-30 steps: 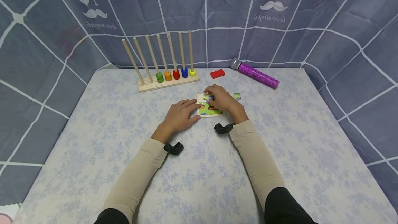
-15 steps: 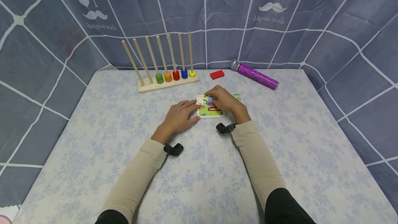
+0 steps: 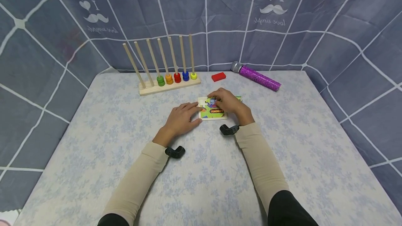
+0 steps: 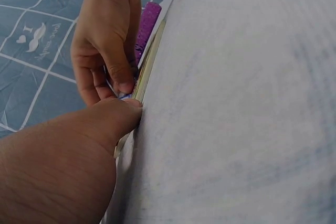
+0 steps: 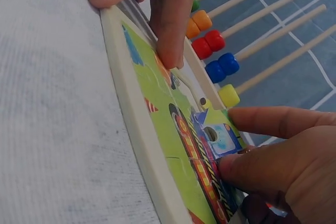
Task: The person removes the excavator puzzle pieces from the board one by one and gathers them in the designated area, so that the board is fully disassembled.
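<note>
A small jigsaw puzzle in a pale wooden frame (image 3: pixel 214 118) lies on the table, its green picture showing an orange-and-black vehicle track. Fairly straight, the fingers of my left hand (image 3: pixel 182 118) rest at its left side; in the right wrist view the index fingertip touches the picture and the thumb the frame's corner. Over the upper right of the puzzle, my right hand (image 3: pixel 230 103) pinches a puzzle piece (image 5: pixel 220 137) with a pale-blue window between thumb and index finger. Whether that piece sits flat is hard to tell. Another green piece (image 3: pixel 239 98) shows partly behind the right hand.
Behind stands a wooden peg stand (image 3: pixel 169 87) with coloured beads low on several pegs. A red block (image 3: pixel 218 76) and a purple glittery microphone (image 3: pixel 259 79) lie at the back, near a grey-blue checked cloth (image 3: pixel 232 16) hanging as a wall.
My right hand has shifted slightly to the right over the puzzle, uncovering more of the vehicle track and covering more of the loose green piece. The left hand stays in place.
</note>
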### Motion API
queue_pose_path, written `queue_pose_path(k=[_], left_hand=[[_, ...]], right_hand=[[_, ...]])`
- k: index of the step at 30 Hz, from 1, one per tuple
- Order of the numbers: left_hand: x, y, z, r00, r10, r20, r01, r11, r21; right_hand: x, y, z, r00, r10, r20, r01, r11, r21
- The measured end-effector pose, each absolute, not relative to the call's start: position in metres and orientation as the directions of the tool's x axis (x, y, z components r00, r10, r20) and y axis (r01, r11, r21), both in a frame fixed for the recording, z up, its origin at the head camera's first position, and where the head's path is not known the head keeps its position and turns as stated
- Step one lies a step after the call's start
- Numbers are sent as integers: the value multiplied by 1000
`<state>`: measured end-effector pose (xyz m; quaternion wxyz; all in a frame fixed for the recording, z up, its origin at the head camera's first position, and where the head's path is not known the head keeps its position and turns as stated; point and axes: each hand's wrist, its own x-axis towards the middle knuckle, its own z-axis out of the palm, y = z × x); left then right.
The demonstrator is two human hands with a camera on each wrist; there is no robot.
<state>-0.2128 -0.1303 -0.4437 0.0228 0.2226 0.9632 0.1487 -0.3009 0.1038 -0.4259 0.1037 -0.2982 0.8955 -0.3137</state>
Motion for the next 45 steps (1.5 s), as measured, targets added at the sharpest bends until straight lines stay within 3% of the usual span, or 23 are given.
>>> queue_pose_path(k=[12,17,23,27,35,45], left_hand=[[-214,-131,-443,-900,435,13,419,859,295],[-213,-131,-445,-900,436,20,422,857,296],[-214,-131,-446,-898,438,36,428,854,297],[-214,-131,-446,-899,436,43,427,852,302],[-214,-132,-447,-898,438,50,431,850,301],[-215,-132,-448,-897,439,50,431,845,318]], right_hand=[[-304,104,-426,-809,-588,-11,-481,671,-564],[-303,109,-425,-842,-539,0,-429,670,-606],[-306,137,-420,-866,-479,143,-444,605,-661],[-306,176,-416,-877,-428,218,-460,617,-639],[-300,244,-429,-946,-319,64,-294,756,-585],[-299,248,-438,-959,-274,66,-254,737,-626]])
